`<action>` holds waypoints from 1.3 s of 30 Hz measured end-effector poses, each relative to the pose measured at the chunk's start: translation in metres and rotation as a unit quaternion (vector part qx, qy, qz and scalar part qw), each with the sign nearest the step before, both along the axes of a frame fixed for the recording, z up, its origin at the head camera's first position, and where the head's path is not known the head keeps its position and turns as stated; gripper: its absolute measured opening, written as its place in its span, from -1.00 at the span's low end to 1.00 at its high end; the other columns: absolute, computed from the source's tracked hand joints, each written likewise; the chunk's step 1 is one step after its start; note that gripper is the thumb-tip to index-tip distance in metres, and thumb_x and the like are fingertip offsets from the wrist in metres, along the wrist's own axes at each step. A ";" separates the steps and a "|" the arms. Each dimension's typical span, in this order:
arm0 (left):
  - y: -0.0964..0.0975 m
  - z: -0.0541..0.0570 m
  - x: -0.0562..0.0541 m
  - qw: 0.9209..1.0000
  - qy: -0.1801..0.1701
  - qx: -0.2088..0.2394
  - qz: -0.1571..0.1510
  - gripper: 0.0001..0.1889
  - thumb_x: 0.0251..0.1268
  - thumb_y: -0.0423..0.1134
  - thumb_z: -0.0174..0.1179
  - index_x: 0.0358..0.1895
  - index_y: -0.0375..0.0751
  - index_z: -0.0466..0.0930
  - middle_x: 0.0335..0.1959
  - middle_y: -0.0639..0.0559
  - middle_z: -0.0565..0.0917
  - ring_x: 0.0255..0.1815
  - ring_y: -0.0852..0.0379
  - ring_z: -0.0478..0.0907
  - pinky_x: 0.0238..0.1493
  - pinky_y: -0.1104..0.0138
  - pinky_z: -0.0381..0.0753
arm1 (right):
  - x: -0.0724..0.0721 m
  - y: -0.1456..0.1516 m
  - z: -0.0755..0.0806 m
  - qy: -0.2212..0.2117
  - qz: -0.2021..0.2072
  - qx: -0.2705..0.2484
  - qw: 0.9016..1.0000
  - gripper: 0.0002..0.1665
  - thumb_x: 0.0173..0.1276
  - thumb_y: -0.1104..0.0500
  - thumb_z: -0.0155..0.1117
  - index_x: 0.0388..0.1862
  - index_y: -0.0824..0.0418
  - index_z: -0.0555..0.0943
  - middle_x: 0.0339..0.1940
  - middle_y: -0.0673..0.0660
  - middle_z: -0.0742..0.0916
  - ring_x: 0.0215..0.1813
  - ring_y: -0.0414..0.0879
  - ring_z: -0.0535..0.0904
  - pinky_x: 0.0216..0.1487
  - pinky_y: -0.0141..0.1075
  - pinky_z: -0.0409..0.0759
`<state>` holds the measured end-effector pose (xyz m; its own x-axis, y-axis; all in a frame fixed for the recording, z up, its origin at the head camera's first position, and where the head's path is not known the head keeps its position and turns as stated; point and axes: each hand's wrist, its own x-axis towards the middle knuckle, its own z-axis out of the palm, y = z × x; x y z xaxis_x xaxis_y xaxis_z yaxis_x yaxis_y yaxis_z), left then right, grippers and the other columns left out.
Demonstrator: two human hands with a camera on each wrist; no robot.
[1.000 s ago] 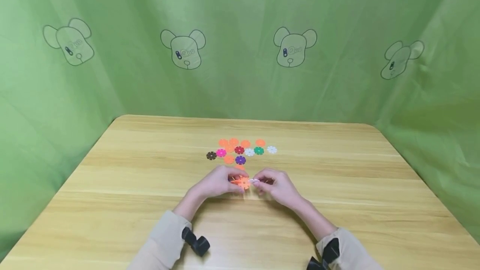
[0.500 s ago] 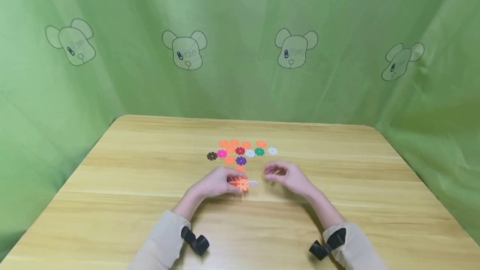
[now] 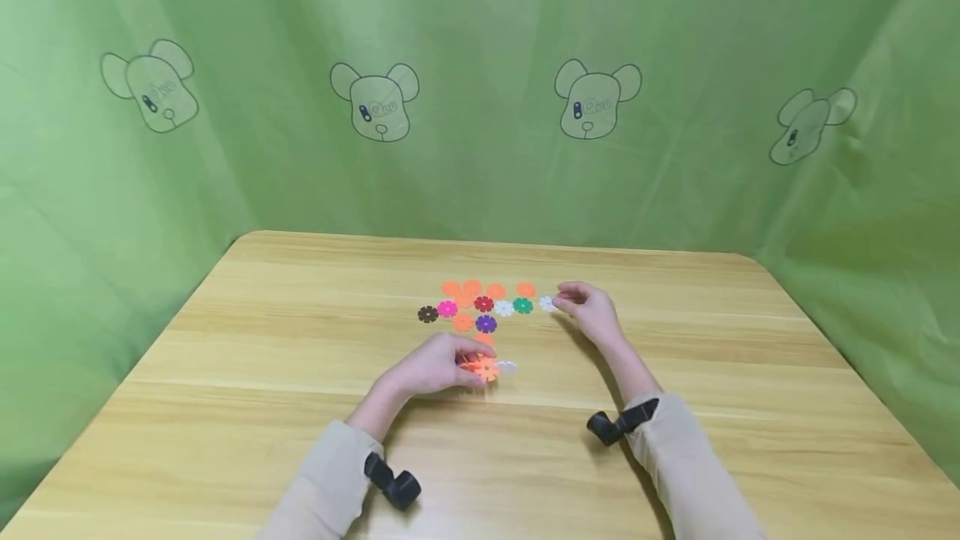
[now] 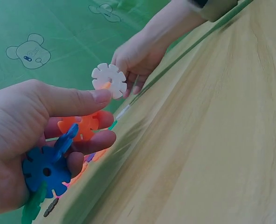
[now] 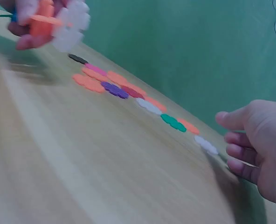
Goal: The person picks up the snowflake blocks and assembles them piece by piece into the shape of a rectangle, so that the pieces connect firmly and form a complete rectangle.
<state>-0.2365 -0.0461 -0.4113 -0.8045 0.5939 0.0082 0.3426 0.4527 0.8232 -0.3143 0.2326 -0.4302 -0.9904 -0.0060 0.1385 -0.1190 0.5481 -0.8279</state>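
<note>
My left hand (image 3: 435,365) holds a chain of joined plastic snowflake discs above the table. In the left wrist view the chain shows a white disc (image 4: 103,77) at the thumb tip, an orange disc (image 4: 79,126), a blue disc (image 4: 47,170) and a green disc (image 4: 34,205). My right hand (image 3: 592,312) is at the far right of the loose discs, fingertips right at a white snowflake disc (image 3: 547,303). In the right wrist view that disc (image 5: 206,145) lies flat, with the thumb and fingers apart beside it.
Several loose discs lie on the wooden table (image 3: 300,407): orange, a brown disc (image 3: 427,314), a pink disc (image 3: 447,308), a red disc (image 3: 483,304), a purple disc (image 3: 486,324) and a green disc (image 3: 522,305). A green curtain (image 3: 480,182) hangs behind the table.
My right hand has let go of the white disc on the chain and moved away, right and forward, to the loose white disc. My left hand keeps the chain in nearly the same place.
</note>
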 end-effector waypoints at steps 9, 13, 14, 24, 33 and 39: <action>-0.001 0.000 0.000 1.000 0.014 -0.009 0.001 -0.59 0.02 -0.26 0.37 0.02 -0.13 0.60 -0.40 0.20 0.59 -0.44 0.21 0.42 -0.37 0.36 0.44 | -0.014 -0.003 -0.003 -0.005 0.007 0.111 0.994 -0.52 0.21 0.16 0.31 0.03 0.46 0.52 -0.08 0.37 0.61 -0.03 0.18 0.49 0.06 -0.03 0.42; -0.001 0.000 -0.001 1.000 0.023 -0.016 0.006 -0.60 0.02 -0.24 0.37 0.01 -0.11 0.61 -0.37 0.21 0.60 -0.40 0.22 0.44 -0.33 0.35 0.46 | -0.017 -0.005 -0.003 0.001 0.016 0.150 0.989 -0.57 0.20 0.16 0.32 -0.06 0.45 0.56 -0.14 0.35 0.60 -0.04 0.18 0.46 0.04 -0.01 0.40; -0.001 0.000 -0.001 1.000 0.023 -0.017 0.007 -0.60 0.02 -0.24 0.37 0.01 -0.11 0.61 -0.37 0.21 0.60 -0.40 0.22 0.44 -0.33 0.35 0.46 | -0.018 -0.005 -0.003 0.002 0.019 0.156 0.988 -0.59 0.19 0.17 0.32 -0.08 0.46 0.57 -0.17 0.35 0.60 -0.06 0.17 0.46 0.02 -0.01 0.40; -0.001 -0.001 -0.002 0.999 0.033 -0.020 0.004 -0.60 0.03 -0.22 0.37 0.01 -0.11 0.61 -0.38 0.20 0.57 -0.38 0.22 0.45 -0.32 0.36 0.47 | -0.014 -0.006 0.002 -0.018 0.037 0.163 0.986 -0.64 0.14 0.21 0.34 -0.18 0.36 0.44 -0.37 0.19 0.51 -0.29 0.05 0.41 -0.24 -0.18 0.38; -0.002 0.000 -0.002 0.999 0.030 -0.020 0.006 -0.60 0.03 -0.22 0.37 0.01 -0.10 0.60 -0.38 0.20 0.57 -0.35 0.21 0.45 -0.29 0.34 0.47 | 0.002 0.001 0.001 -0.011 0.035 0.122 0.992 -0.69 0.13 0.27 0.36 -0.20 0.29 0.46 -0.53 0.12 0.54 -0.46 -0.07 0.43 -0.42 -0.29 0.41; -0.003 0.001 -0.002 0.999 0.027 -0.017 0.008 -0.61 0.03 -0.22 0.36 0.00 -0.09 0.60 -0.38 0.19 0.57 -0.35 0.20 0.45 -0.29 0.33 0.47 | 0.019 0.002 0.003 -0.055 0.040 0.036 0.997 -0.71 0.18 0.34 0.29 -0.15 0.36 0.44 -0.55 0.16 0.60 -0.57 -0.12 0.52 -0.57 -0.33 0.56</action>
<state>-0.2382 -0.0487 -0.4105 -0.8131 0.5812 0.0317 0.3785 0.4866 0.7873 -0.2956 0.2348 -0.4267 -0.9954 -0.0926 0.0260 -0.0766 0.5995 -0.7967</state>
